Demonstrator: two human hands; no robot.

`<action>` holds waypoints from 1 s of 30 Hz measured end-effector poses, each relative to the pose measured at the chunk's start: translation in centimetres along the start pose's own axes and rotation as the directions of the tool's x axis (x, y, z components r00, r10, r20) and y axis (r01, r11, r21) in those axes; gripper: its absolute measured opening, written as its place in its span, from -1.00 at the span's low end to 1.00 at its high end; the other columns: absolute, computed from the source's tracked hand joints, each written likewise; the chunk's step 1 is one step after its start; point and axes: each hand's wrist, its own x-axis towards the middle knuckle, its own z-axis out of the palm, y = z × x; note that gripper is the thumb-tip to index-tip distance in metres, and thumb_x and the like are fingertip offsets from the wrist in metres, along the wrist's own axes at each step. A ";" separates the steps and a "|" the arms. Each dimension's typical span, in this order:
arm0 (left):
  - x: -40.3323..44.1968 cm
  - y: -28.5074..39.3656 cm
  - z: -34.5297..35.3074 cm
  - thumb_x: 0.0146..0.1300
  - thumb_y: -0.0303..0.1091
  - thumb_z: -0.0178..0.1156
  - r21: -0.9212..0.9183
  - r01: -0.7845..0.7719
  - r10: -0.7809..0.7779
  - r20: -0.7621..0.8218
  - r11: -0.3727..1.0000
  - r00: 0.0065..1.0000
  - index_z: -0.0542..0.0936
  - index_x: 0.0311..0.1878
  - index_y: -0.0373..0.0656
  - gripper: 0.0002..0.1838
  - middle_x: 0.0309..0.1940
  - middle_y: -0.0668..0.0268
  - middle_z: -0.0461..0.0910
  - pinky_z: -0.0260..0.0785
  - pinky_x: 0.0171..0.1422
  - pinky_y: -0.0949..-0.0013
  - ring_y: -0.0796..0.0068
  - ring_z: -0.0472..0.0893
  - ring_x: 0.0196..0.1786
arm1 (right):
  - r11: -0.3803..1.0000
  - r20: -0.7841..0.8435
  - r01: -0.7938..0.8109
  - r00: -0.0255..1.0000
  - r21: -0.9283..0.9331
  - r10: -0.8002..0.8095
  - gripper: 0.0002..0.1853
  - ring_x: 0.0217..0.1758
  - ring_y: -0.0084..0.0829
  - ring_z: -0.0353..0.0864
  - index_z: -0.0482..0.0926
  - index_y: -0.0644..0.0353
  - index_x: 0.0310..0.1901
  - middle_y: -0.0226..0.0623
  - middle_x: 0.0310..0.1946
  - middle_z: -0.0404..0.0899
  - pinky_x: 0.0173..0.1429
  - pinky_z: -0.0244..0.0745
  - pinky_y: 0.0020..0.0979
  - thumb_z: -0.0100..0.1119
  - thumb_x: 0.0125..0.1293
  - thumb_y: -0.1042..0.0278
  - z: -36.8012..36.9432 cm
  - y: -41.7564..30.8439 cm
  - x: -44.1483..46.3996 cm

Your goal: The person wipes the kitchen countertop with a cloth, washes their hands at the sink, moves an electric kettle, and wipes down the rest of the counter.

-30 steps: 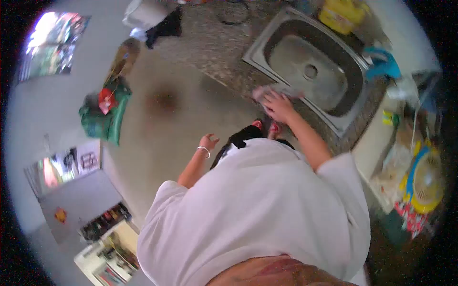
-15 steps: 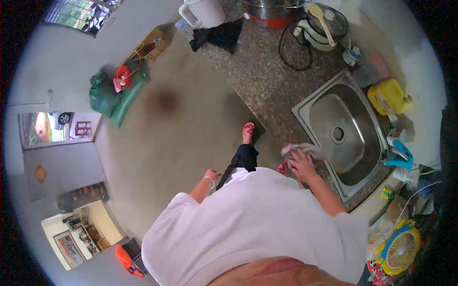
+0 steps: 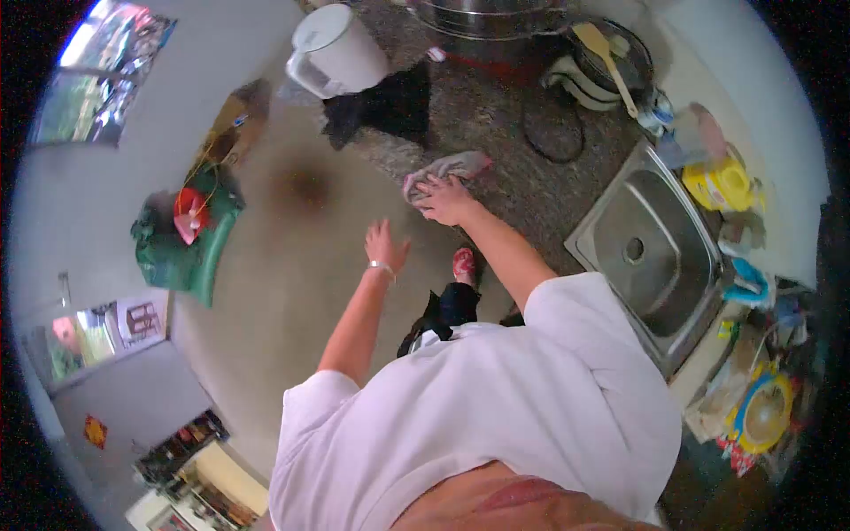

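While the right hand (image 3: pixel 443 202) is laid over the rag (image 3: pixel 465 165), fingers spread, can't tell if it's gripping or just pressing. Rag's under and just past those fingers, right at the counter (image 3: pixel 505 190) edge, so too much sideways push could slide it off, crumbs and all. Beyond the hand there's a black cloth (image 3: pixel 390 104) touching the jug (image 3: pixel 343 53); snag that cloth and the jug might get dragged or tipped, imo. Cord (image 3: pixel 553 150) off to the hand's right could catch too. Left hand (image 3: pixel 387 248) is empty, fingers loosely open, over the floor.
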 end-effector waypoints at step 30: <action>6.8 18.1 -3.5 -0.38 0.35 0.38 0.636 -0.047 -0.223 0.337 0.770 0.915 -0.02 0.34 -0.47 0.37 0.33 -0.27 -0.04 -0.27 0.41 -0.19 -0.20 -0.09 0.42 | 0.626 -0.281 -0.774 0.583 0.093 0.763 -0.40 0.36 0.05 0.06 0.24 0.05 0.27 -0.05 0.33 0.03 0.33 0.10 0.02 0.10 0.15 0.26 -6.0 30.6 -18.2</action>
